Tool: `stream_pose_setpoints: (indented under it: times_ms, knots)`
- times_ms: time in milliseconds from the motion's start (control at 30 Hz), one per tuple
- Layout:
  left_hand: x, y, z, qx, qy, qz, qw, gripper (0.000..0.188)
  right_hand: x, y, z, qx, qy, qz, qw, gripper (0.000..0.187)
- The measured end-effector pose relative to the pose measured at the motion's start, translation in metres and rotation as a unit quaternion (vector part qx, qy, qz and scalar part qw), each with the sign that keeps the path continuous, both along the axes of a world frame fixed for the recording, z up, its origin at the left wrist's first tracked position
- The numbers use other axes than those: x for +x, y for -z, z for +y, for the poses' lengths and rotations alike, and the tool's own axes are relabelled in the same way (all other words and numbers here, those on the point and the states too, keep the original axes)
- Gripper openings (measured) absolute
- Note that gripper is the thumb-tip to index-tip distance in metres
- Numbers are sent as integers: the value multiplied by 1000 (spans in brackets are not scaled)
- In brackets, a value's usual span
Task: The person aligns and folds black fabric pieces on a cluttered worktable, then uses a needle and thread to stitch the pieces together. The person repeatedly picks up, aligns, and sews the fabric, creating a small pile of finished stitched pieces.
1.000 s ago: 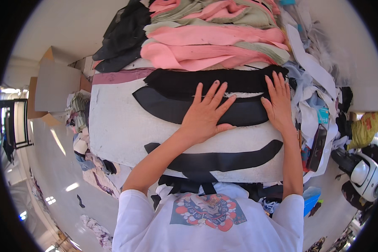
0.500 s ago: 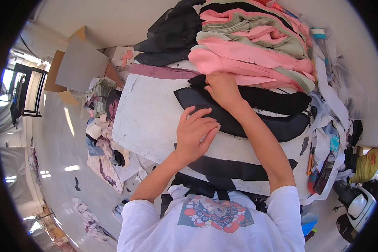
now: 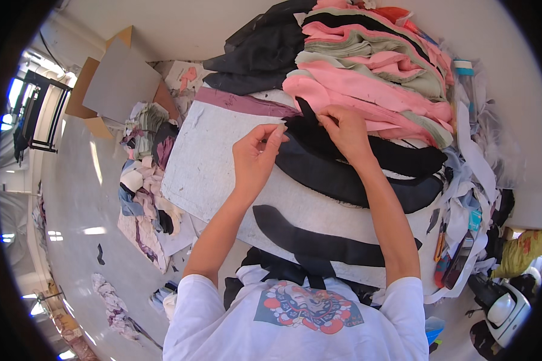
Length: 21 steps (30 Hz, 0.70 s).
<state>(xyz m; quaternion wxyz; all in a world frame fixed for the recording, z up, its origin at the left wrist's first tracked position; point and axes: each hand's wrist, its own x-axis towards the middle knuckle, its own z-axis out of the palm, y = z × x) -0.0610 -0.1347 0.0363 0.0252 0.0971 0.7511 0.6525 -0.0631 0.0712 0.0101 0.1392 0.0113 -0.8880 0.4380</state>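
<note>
A stack of black, curved fabric pieces (image 3: 397,155) lies across the white board (image 3: 205,162), with a smoother dark grey curved piece (image 3: 343,180) along its near side. My right hand (image 3: 348,135) pinches a black piece near its left end, and a narrow tip stands up beyond the fingers. Beside it, my left hand (image 3: 254,157) is closed, thumb and fingertips pressed together at the stack's left end; what they grip is partly hidden. Closer to me, a separate dark curved piece (image 3: 313,243) lies flat on the board.
Folded pink and grey-green fabric (image 3: 373,84) is heaped at the far side, next to black fabric (image 3: 256,60). An open cardboard box (image 3: 111,90) and scrap piles (image 3: 144,186) lie left. At right are white offcuts (image 3: 473,162), a bottle (image 3: 464,78) and tools (image 3: 454,259).
My left hand has moved forward and its spread fingers have closed at the stack's end. My right hand has lifted a black tip upward. The near dark piece's left end is now uncovered.
</note>
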Motion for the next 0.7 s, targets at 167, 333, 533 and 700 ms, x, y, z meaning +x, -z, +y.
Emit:
stream_pose_setpoints:
  times_ms: [167, 333, 533, 700]
  knots:
    - [-18, -9, 13, -1, 52, -110, 993, 45, 6, -17, 6, 7, 22, 117, 993, 7]
    - [-25, -24, 51, 67, 90, -170, 979, 36, 22, -41, 11, 112, -19, 199, 973, 25]
    - [-31, -36, 71, 38, 112, 20, 993, 22, 32, -49, 44, -242, -120, -18, 963, 61]
    - [-34, -51, 86, 105, 71, 15, 992, 20, 89, -29, 154, -70, -19, -89, 993, 37]
